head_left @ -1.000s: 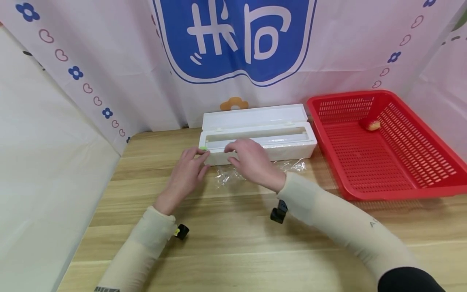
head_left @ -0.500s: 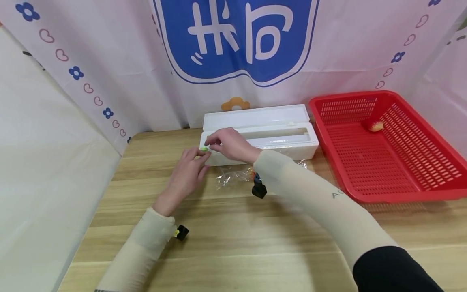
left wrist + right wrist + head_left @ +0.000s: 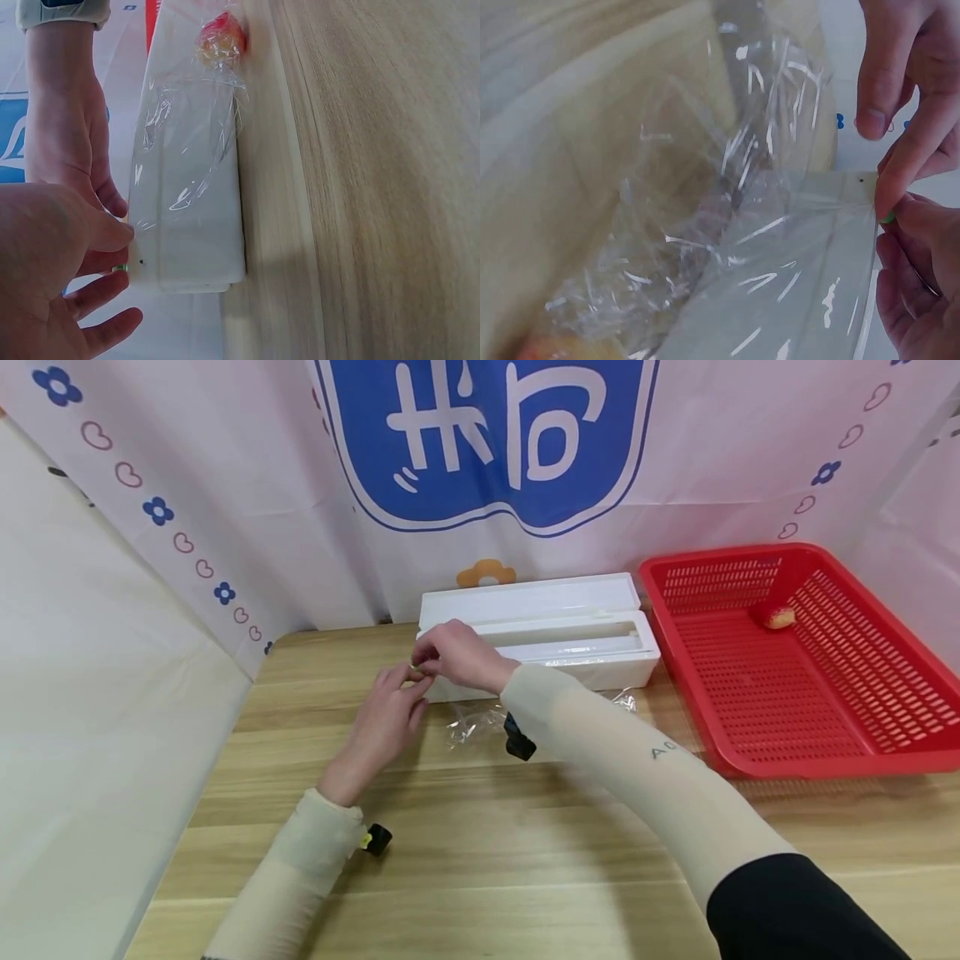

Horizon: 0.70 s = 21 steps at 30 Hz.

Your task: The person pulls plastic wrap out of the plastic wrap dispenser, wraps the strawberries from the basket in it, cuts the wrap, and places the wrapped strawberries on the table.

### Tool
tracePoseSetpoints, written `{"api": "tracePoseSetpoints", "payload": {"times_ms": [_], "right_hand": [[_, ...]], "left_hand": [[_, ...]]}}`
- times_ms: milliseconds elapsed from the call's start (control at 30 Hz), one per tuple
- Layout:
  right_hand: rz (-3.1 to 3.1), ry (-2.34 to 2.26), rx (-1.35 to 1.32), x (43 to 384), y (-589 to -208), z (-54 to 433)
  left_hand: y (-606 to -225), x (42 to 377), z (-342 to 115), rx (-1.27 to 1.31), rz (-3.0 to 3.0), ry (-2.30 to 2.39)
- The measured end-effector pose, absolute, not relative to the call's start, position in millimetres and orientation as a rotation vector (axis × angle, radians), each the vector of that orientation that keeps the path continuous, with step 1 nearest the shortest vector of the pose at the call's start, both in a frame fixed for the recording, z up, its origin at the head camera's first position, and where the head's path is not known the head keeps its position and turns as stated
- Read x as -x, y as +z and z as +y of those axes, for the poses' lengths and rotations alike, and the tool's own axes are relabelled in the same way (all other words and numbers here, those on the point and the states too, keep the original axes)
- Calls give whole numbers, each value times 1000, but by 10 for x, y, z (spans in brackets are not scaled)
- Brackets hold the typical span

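A long white cling film dispenser (image 3: 592, 670) stands with its lid (image 3: 528, 600) open at the back. Clear film (image 3: 187, 142) hangs over its front and spreads onto the table. At the dispenser's left end my right hand (image 3: 461, 657) pinches a small green slider (image 3: 889, 217) between thumb and finger. Right beside it, fingers of my left hand (image 3: 380, 718) touch the dispenser's front left corner, relaxed and spread. In the left wrist view, a small red and yellow round thing (image 3: 221, 39) lies by the film; the right sleeve covers it from the head.
Right of the dispenser stands a red plastic basket (image 3: 708, 727). A small red and cream piece (image 3: 782, 618) lies in it. A white printed cloth (image 3: 300, 510) hangs directly behind the wooden table (image 3: 480, 852).
My right hand has moved left along the dispenser to its left end and taken hold of the green slider. The left hand has stayed at the corner.
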State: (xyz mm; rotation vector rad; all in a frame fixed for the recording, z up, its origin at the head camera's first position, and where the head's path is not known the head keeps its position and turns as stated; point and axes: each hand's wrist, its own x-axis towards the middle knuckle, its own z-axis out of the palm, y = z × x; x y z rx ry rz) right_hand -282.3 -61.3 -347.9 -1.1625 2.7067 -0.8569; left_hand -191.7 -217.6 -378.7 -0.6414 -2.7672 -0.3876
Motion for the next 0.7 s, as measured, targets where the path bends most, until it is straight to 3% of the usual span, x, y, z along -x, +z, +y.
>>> {"api": "tracePoseSetpoints", "payload": {"times_ms": [700], "right_hand": [[2716, -534, 1293, 2864, -3359, -510]], "left_hand": [[-3725, 1908, -2146, 604, -2793, -377]]}}
